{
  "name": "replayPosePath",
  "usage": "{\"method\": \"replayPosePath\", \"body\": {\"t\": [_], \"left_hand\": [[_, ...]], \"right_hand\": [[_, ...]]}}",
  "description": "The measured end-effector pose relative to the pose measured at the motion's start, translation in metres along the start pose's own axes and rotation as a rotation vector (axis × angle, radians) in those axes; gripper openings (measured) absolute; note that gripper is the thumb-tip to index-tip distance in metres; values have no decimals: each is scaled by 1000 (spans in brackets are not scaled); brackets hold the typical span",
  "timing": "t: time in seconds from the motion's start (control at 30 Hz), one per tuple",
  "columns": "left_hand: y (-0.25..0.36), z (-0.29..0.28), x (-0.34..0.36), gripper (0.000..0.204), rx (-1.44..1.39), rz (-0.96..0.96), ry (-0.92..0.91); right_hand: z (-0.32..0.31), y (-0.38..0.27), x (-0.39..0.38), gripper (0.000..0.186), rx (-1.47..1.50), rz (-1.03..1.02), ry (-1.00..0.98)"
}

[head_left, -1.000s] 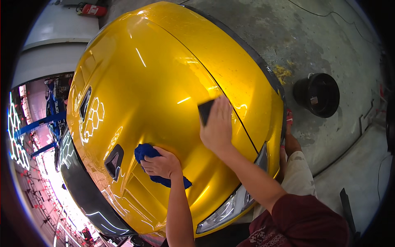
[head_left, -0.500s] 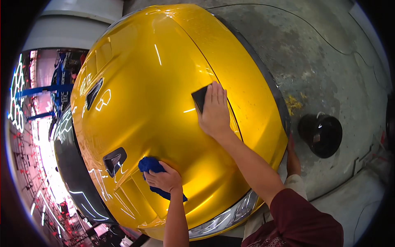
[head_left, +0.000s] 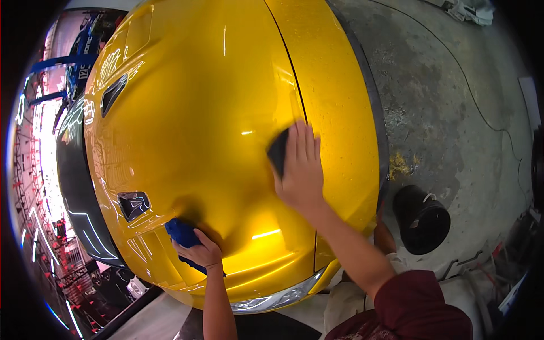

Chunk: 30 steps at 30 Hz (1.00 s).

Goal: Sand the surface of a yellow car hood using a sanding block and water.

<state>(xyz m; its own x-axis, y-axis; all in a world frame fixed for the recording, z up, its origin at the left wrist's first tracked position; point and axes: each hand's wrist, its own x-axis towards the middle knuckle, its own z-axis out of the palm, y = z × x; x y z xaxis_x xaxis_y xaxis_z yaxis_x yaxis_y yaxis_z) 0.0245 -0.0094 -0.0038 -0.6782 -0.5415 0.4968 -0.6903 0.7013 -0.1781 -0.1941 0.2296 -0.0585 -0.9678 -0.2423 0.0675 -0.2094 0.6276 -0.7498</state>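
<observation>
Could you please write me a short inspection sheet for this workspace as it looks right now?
Surface: glossy yellow car hood, bright reflections, no dirt seen.
Job's things: dark pad under the right hand; blue cloth under the left hand.
Clutter: black bucket on the floor; rags far off.
Hands: left hand on the cloth; right hand flat on the pad.
Cables: thin cord across the floor.
Surroundings: stained concrete floor.

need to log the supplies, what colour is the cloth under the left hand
Blue. The cloth shows best in the head view, under the left hand.

Bare forearms, a dark red short sleeve point(head_left: 419, 306), pale trousers point(head_left: 351, 294).
</observation>
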Motion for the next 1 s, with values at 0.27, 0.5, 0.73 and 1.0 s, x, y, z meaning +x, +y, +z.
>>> {"method": "replayPosePath", "body": {"t": [0.27,0.5,0.73,1.0], "left_hand": [[17,2,3,62,-35,25,-28],[8,-7,1,63,-66,29,-19],[15,4,9,60,-51,98,49],[10,7,11,61,19,158,85]], "right_hand": [[0,16,61,79,-62,-120,96],[-31,-15,-143,87,-186,-64,-429],[-10,-15,-71,74,-155,14,-70],[-6,-56,-190,89,-46,187,-207]]}}
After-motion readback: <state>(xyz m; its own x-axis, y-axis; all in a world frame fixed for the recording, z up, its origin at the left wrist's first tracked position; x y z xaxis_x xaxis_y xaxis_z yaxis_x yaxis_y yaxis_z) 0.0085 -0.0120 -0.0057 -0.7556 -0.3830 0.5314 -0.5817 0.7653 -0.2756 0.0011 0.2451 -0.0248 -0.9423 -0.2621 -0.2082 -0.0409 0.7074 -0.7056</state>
